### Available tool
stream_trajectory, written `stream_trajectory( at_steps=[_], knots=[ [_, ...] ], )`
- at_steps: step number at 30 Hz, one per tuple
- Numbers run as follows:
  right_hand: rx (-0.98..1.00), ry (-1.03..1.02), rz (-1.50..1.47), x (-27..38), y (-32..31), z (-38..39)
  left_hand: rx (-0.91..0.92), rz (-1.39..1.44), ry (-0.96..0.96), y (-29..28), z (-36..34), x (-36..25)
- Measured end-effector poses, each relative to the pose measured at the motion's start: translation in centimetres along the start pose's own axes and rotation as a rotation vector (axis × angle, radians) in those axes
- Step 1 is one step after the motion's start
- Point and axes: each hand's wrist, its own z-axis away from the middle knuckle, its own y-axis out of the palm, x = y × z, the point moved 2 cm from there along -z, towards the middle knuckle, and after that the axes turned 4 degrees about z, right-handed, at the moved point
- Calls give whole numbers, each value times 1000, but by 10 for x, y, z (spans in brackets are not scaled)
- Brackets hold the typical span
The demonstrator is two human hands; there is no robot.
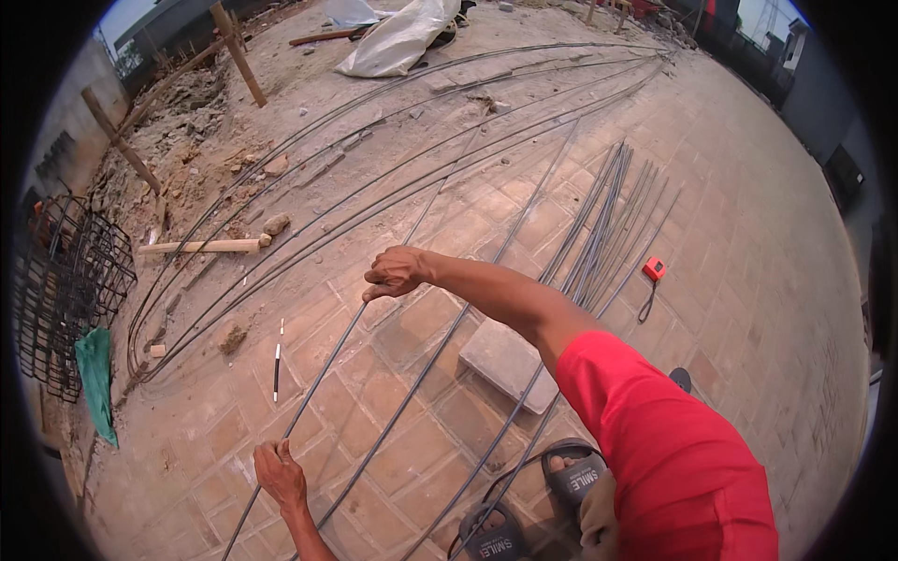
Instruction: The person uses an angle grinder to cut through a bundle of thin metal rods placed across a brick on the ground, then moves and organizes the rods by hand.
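A long thin steel rebar rod [327, 375] runs slantwise across the paved ground in front of me. My left hand [281, 475], low in the view, is closed round its nearer part. Farther along, my right hand [398, 271] reaches across from the red sleeve and grips the same rod with curled fingers. Beside it lies a second rod [398, 411], roughly parallel. A black and white pen or marker [277, 372] rests on the paving left of the held rod. The grey concrete block [500, 360] sits under my right forearm, with rods passing over or beside it.
A bundle of straight rods [599, 224] lies right of centre, near a red tape measure [654, 269]. Long bent rods [346, 201] loop across the left. Beyond are a wooden stick [201, 247], rebar cages [75, 290], green cloth [95, 383] and a white sack [398, 42]. My sandals [493, 535] stand below.
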Motion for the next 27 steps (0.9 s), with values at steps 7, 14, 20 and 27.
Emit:
stream_trajectory(
  at_steps=[7, 14, 20, 27],
  knots=[
    [-71, -92, 20, 17, -39, 8, -64, -101, 94, -40, -17, -6],
    [-326, -146, 25, 64, -97, -7, -177, -213, 127, -125, -37, 9],
    [-228, -142, -23, 82, -80, 32, -136, -252, 147, -121, 23, -7],
    [-398, -233, 169, 75, -162, 49, -97, 6, -45, -102, 10, -11]
  ],
)
